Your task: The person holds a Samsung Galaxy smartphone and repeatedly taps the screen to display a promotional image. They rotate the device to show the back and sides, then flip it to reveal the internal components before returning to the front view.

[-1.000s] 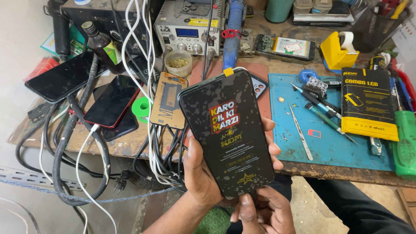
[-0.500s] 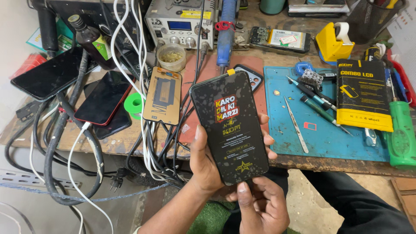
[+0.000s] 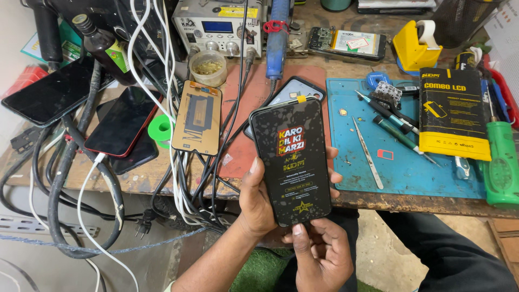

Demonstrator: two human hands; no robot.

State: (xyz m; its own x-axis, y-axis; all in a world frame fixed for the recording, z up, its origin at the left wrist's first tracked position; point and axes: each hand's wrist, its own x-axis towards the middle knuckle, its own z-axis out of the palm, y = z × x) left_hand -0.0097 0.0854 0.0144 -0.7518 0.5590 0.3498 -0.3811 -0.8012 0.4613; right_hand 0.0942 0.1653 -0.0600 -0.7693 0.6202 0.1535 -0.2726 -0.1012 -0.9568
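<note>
Head view looks down on a cluttered repair surface [image 3: 162,181], with both hands raised just in front of its near edge. At the centre, the left hand [image 3: 259,203] is clenched around a black phone screen panel [image 3: 292,159], thumb along the panel's 9 o'clock edge and fingers [image 3: 332,176] wrapping round the 3 o'clock edge. The panel stands nearly upright, its face covered by a dark printed film with a small yellow tab [image 3: 301,99] at the 12 o'clock end. The right hand [image 3: 321,254] sits at 6 o'clock of the panel, thumb tip pressed against the bottom edge, the other fingers curled loosely beneath.

Behind the panel, at 12 o'clock, a phone [image 3: 286,92] lies partly hidden on a reddish mat [image 3: 246,127]. At 3 o'clock a blue work mat [image 3: 411,167] carries tweezers [image 3: 367,154], screwdrivers [image 3: 397,130] and a black and yellow packet [image 3: 451,113]. A green tool handle [image 3: 503,162] lies at the far 3 o'clock edge. At 9 o'clock a tan display backing [image 3: 197,116] rests beside a green tape roll [image 3: 159,130], with two dark phones [image 3: 119,121] further out among thick black and white cables [image 3: 178,162]. At 12 o'clock stand a grey bench instrument [image 3: 219,27], a small jar [image 3: 208,67] and a yellow tape dispenser [image 3: 413,46].
</note>
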